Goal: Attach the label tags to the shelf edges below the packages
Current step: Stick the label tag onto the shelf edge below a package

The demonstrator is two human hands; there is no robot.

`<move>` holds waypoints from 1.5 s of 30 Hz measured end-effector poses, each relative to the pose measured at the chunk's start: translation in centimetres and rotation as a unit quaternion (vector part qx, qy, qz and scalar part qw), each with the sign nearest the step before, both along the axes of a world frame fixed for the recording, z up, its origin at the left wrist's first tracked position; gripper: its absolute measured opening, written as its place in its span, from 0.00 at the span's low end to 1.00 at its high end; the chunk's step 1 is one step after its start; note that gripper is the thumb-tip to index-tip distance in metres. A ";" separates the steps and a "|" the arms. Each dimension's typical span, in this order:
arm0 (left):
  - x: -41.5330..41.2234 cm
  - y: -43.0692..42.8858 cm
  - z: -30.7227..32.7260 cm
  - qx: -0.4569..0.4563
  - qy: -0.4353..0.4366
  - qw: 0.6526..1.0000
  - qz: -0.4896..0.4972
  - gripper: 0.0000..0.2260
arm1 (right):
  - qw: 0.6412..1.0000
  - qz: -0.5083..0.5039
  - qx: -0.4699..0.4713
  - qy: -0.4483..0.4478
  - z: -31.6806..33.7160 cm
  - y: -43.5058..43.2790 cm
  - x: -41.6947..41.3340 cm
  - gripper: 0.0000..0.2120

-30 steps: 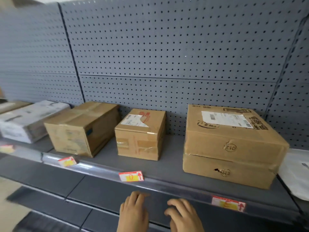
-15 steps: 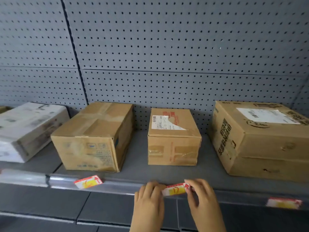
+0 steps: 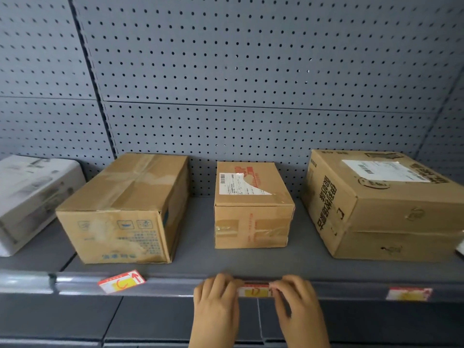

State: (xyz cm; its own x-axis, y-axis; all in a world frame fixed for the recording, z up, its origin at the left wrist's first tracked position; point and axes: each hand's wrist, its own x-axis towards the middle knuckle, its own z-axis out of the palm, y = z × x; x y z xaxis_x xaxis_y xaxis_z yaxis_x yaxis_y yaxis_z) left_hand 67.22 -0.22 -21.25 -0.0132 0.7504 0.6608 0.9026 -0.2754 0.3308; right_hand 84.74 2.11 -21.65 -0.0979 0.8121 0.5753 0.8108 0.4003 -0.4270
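Three red-and-yellow rectangular paper tags sit along the glossy grey front rail of the shelf (image 3: 175,285), one below each brown cardboard package.

The centre label tag (image 3: 253,292) lies level on the rail, directly below the small brown cardboard box with the torn white shipping slip (image 3: 252,217). The level attitude probably lets its long edges seat in the rail channel, so the tag reads against the box it identifies.

**Hand state**
- The left hand (image 3: 216,306) has its fingers curled over the tag's left end and holds it against the rail.
- The right hand (image 3: 298,307) has its fingers curled over the tag's right end and holds it the same way.
- Both thumbs are hidden, so how they bear on the tag cannot be told.

A grip at both ends likely keeps the paper straight and spreads pressure evenly during seating.

**Position relative to the hands**
- The tag spans the gap between the two hands and touches both.
- Only its yellow middle section shows.
- Both hands reach up from below, so their backs lie beneath the rail line.

**Adjacent tags**
- The left label tag (image 3: 122,281) sits tilted, with one corner above the rail, below the long taped brown cardboard box (image 3: 120,212). It appears not fully seated.
- The right label tag (image 3: 408,293) lies flat below the large printed brown cardboard box (image 3: 384,204). Its detail is blurred.
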 end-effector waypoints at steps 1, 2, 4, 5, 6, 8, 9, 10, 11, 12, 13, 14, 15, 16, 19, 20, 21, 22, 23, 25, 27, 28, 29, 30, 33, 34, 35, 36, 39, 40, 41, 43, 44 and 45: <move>0.0 -0.1 -0.1 0.005 0.005 1.000 0.000 0.10 | 1.000 0.001 0.002 -0.013 -0.2 0.1 0.1 0.16; 0.1 -0.2 -0.1 0.012 0.009 1.000 0.000 0.10 | 1.000 0.005 0.007 -0.025 -0.3 0.1 0.2 0.18; 0.1 -0.3 -0.2 0.020 0.014 1.000 -0.001 0.12 | 0.998 0.016 0.027 -0.049 -0.2 0.1 0.3 0.21; 0.1 -0.3 -0.1 0.020 0.017 1.000 0.001 0.15 | 0.997 0.025 0.039 -0.063 -0.2 0.0 0.3 0.23; 0.1 -0.3 -0.2 0.019 0.017 1.000 0.002 0.18 | 0.995 0.038 0.047 -0.079 -0.1 -0.1 0.2 0.24; 0.1 -0.3 -0.3 0.026 0.017 1.000 0.003 0.19 | 0.992 0.061 0.043 -0.102 -0.2 -0.2 -0.1 0.27; 0.1 -0.3 -0.6 0.034 0.023 0.999 0.002 0.19 | 0.991 0.067 0.038 -0.105 -0.2 -0.3 -0.3 0.28; 0.2 -0.3 -0.9 0.044 0.033 0.998 0.001 0.20 | 0.992 0.067 0.034 -0.104 -0.3 -0.2 -0.4 0.29; 0.3 -0.2 -1.2 0.053 0.045 0.998 0.004 0.21 | 0.992 0.065 0.033 -0.104 -0.4 -0.2 -0.4 0.29; 0.4 -0.3 -1.3 0.059 0.053 0.997 0.009 0.21 | 0.992 0.064 0.037 -0.106 -0.4 -0.2 -0.4 0.28; 0.4 -0.3 -1.4 0.064 0.059 0.996 0.014 0.21 | 0.991 0.065 0.046 -0.111 -0.6 -0.3 -0.4 0.27; 0.5 -0.4 -1.4 0.069 0.063 0.996 0.016 0.21 | 0.989 0.067 0.058 -0.115 -0.7 -0.3 -0.4 0.25; 0.5 -0.4 -1.3 0.074 0.069 0.995 0.017 0.20 | 0.988 0.068 0.068 -0.120 -0.9 -0.4 -0.4 0.24; 0.5 -0.5 -1.2 0.079 0.077 0.994 0.016 0.20 | 0.987 0.068 0.073 -0.123 -1.1 -0.5 -0.3 0.24; 0.4 -0.6 -0.8 0.084 0.095 0.992 0.010 0.20 | 0.989 0.062 0.059 -0.124 -1.3 -0.8 -0.4 0.30; 0.4 -0.7 -0.7 0.083 0.098 0.992 0.011 0.20 | 0.989 0.057 0.050 -0.124 -1.3 -0.8 -0.5 0.32; 0.4 -0.6 -0.8 0.082 0.097 0.992 0.012 0.20 | 0.990 0.053 0.044 -0.123 -1.4 -0.8 -0.6 0.34; 0.3 -0.7 -0.9 0.081 0.095 0.992 0.013 0.20 | 0.990 0.050 0.043 -0.124 -1.4 -0.8 -0.6 0.34; 0.2 -0.7 -1.1 0.080 0.089 0.993 0.012 0.21 | 0.990 0.051 0.045 -0.123 -1.5 -0.8 -0.7 0.34; -0.2 -0.7 -1.2 0.083 0.080 0.993 0.010 0.21 | 0.990 0.056 0.044 -0.123 -1.7 -0.8 -0.6 0.34; -0.6 -0.9 -1.3 0.072 0.087 0.994 0.007 0.23 | 0.989 0.063 0.037 -0.130 -1.7 -1.0 -0.6 0.35; -0.7 -1.0 -1.2 0.051 0.093 0.994 0.004 0.28 | 0.988 0.067 0.032 -0.133 -1.7 -1.1 -0.6 0.35; -0.8 -1.0 -1.5 0.038 0.098 0.994 0.004 0.32 | 0.988 0.069 0.027 -0.133 -1.6 -1.2 -0.6 0.36; -0.8 -1.1 -1.6 0.034 0.096 0.995 0.007 0.30 | 0.989 0.068 0.027 -0.129 -1.5 -1.2 -0.7 0.36; -0.4 -1.4 -1.7 0.012 0.080 0.996 0.030 0.26 | 0.991 0.066 0.030 -0.114 -1.6 -1.4 -0.8 0.36; -0.2 -1.4 -1.6 -0.001 0.077 0.996 0.036 0.27 | 0.991 0.067 0.029 -0.114 -1.8 -1.4 -0.8 0.37; -0.1 -1.5 -1.6 -0.012 0.073 0.997 0.038 0.28 | 0.991 0.068 0.031 -0.115 -2.0 -1.4 -0.7 0.38; 0.1 -1.6 -1.3 -0.026 0.065 0.997 0.037 0.30 | 0.991 0.069 0.031 -0.113 -2.3 -1.5 -0.6 0.38; 0.6 -1.7 -1.1 -0.060 0.055 0.996 0.035 0.38 | 0.996 0.051 0.016 -0.071 -2.4 -1.9 -0.4 0.41; 0.8 -1.6 -1.0 -0.058 0.064 0.996 0.034 0.38 | 0.998 0.038 0.004 -0.056 -2.2 -2.0 -0.4 0.43; 1.0 -1.5 -1.0 -0.056 0.077 0.995 0.034 0.39 | 0.999 0.027 -0.007 -0.046 -2.1 -2.0 -0.4 0.44; 1.3 -1.4 -1.1 -0.062 0.081 0.994 0.035 0.42 | 0.999 0.024 -0.008 -0.044 -2.0 -1.9 -0.3 0.45; 1.5 -1.4 -1.1 -0.064 0.079 0.994 0.038 0.42 | 0.998 0.029 0.000 -0.051 -2.2 -1.7 -0.3 0.44; 1.6 -1.4 -1.2 -0.065 0.079 0.994 0.043 0.42 | 0.998 0.032 0.007 -0.059 -2.4 -1.5 -0.2 0.43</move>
State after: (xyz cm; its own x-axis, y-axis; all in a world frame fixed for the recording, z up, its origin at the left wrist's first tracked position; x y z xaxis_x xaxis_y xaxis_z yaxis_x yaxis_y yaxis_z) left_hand 68.82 -1.59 -22.47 0.0150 0.8297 0.5580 0.9644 -0.1594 0.2110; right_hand 84.58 0.61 -24.01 -0.2164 0.7939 0.5683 0.8276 0.4580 -0.3246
